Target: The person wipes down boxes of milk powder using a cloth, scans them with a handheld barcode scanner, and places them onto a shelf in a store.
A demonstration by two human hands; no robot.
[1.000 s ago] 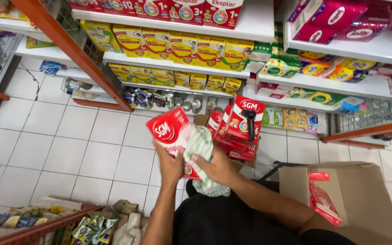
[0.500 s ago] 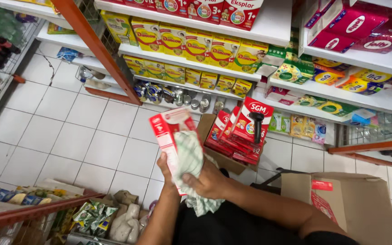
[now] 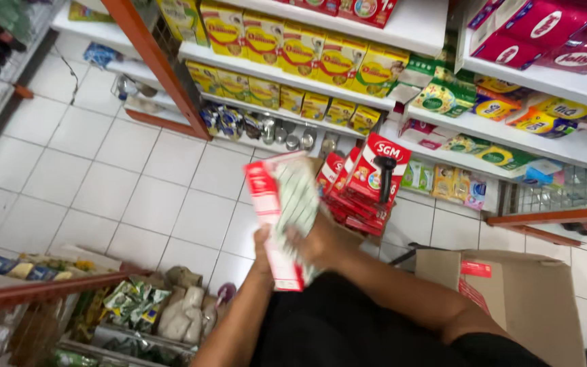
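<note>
My left hand [image 3: 262, 249] grips the lower end of a flat red and white box [image 3: 265, 198], held upright in front of me with its narrow side toward the camera. Against the box's face, my right hand [image 3: 315, 239] presses a green and white checked cloth [image 3: 297, 196]. Just behind the hands, a stack of matching red boxes [image 3: 363, 185] sits in an open carton, with a black hand tool [image 3: 384, 178] lying on top.
Shop shelves with yellow boxes [image 3: 293, 47] and green packs [image 3: 436, 98] run along the back, behind an orange upright [image 3: 154, 68]. An open cardboard box [image 3: 531, 299] stands at the right. Bagged goods [image 3: 144, 306] fill a rack at lower left. The floor is white tile [image 3: 103, 177].
The red box has turned from face-on to edge-on in my left hand. My right hand with the cloth has moved up along its face.
</note>
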